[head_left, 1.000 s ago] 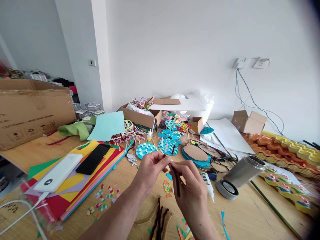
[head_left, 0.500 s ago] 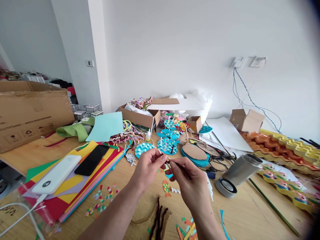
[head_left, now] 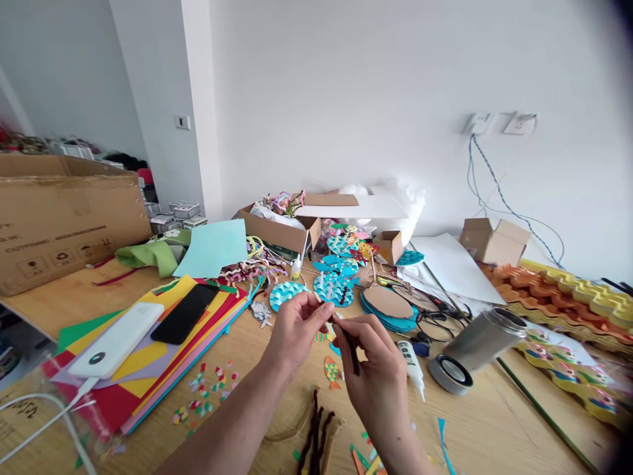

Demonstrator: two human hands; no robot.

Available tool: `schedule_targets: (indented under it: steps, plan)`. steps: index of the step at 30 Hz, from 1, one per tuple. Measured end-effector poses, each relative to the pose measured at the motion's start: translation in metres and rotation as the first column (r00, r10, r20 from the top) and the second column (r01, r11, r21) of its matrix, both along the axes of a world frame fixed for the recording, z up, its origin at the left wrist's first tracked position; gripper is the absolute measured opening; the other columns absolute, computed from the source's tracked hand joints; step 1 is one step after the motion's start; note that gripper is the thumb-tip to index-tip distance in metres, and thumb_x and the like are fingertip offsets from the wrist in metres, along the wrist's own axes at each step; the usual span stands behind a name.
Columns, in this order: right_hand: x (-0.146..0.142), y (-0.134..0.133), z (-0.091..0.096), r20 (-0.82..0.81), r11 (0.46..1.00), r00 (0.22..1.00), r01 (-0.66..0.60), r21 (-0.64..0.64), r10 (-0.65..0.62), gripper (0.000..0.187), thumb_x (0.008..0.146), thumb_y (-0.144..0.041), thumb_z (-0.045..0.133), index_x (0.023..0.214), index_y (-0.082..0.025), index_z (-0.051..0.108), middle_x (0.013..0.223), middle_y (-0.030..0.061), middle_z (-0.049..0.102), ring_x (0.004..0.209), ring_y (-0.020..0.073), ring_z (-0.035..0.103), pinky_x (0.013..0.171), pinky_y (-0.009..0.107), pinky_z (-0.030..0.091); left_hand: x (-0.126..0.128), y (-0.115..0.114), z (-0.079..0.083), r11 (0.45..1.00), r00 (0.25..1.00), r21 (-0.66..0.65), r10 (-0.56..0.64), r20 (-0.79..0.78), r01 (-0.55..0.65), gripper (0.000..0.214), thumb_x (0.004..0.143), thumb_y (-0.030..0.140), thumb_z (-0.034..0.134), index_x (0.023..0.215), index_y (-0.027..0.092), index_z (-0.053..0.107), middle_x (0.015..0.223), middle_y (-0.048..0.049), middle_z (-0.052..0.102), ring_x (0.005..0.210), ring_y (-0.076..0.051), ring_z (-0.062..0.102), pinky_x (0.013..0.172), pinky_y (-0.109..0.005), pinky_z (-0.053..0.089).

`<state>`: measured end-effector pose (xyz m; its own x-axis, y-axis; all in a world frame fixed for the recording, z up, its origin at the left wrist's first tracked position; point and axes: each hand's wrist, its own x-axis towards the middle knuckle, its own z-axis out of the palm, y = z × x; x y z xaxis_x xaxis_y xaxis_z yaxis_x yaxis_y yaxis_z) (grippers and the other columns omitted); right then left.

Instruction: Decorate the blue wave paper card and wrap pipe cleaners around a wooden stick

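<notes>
A dark brown pipe cleaner [head_left: 354, 359] is pinched in my right hand [head_left: 378, 363], hanging down along the fingers. My left hand [head_left: 291, 333] is closed too, its fingertips meeting the right ones at the strand's upper end; a small pale tip sticks up between thumb and forefinger. The exact join is hidden by the fingers. On the table below, more dark brown strands [head_left: 312, 432] lie beside a tan strand [head_left: 291, 435]. A patterned paper fish [head_left: 331, 373] lies between my wrists. Just beyond the hands is a blue wavy paper disc [head_left: 287, 293].
A white glue tube [head_left: 412, 371] lies right of my hand, near a steel flask [head_left: 484, 340] and its lid [head_left: 450, 373]. Left are stacked coloured sheets [head_left: 163, 369], a phone [head_left: 184, 313] and a white power bank [head_left: 119, 338]. Cardboard discs [head_left: 388, 302] stand behind.
My right hand has turned and shifted slightly, so the dark strand in it shows more and the glue tube is more visible. My left hand keeps its pinch. The view has shifted a little.
</notes>
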<state>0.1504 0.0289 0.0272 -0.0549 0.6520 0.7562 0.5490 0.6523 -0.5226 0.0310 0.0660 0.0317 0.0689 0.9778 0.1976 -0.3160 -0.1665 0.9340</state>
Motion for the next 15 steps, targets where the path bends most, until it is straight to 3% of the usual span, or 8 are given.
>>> schedule_targets:
  steps: [5,9,15]
  plan:
    - [0.0041,0.0008,0.0077,-0.196,0.977,0.98,-0.079,-0.2,0.039,0.009,0.085,-0.022,0.057,0.079,-0.019,0.063,0.066,-0.0005,0.056,0.054,0.0115,0.054,0.047,0.023,0.046,-0.0067,0.002,0.0016,0.977,0.976,-0.003,-0.213,0.044,0.213,0.023,0.074,0.034,0.069,0.084,0.013,0.066,0.079,-0.0017,0.061,0.068,-0.011,0.055,0.067,-0.025,0.044]
    - [0.0053,0.001,0.0105,-0.295,0.937,0.954,-0.146,-0.316,0.049,0.013,0.084,-0.028,0.059,0.079,-0.018,0.066,0.066,0.0016,0.063,0.055,0.0138,0.059,0.05,0.025,0.05,-0.0075,0.0036,-0.0013,0.976,0.976,-0.009,-0.216,0.018,0.216,0.023,0.075,0.034,0.068,0.077,0.012,0.064,0.07,-0.0014,0.06,0.065,-0.013,0.057,0.067,-0.026,0.045]
    - [0.0059,0.0037,0.0076,-0.325,0.929,0.945,-0.144,-0.342,0.027,0.016,0.082,-0.032,0.061,0.077,-0.018,0.067,0.07,0.004,0.065,0.064,0.0178,0.064,0.056,0.029,0.055,-0.0055,0.0017,0.0017,0.98,0.98,-0.03,-0.198,-0.031,0.197,0.027,0.074,0.039,0.067,0.075,0.013,0.06,0.067,-0.0004,0.06,0.061,-0.014,0.059,0.064,-0.027,0.048]
